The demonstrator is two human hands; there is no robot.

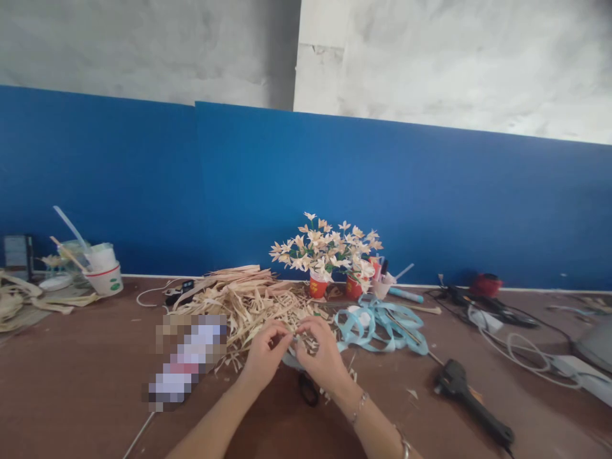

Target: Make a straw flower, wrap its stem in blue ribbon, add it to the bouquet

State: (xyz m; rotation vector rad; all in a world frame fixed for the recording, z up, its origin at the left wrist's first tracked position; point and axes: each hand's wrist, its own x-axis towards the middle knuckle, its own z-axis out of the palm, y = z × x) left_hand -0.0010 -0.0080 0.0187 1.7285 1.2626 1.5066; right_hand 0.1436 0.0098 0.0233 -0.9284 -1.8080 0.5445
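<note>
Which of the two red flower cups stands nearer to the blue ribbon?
The right red cup; the blue ribbon lies close to it, while the left red cup stands farther away.

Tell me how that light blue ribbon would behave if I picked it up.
The blue ribbon would probably droop, since it lies in loose loops. It looks thin, so likely light. Its overlapping loops might snag each other.

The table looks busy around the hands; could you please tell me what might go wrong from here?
Anything small pinched between the left hand and right hand could drop among the pale strips. The ribbon, loosely looped beside the right hand, might snag on the bracelet. The glue gun, if hot, could burn on a stray touch.
</note>
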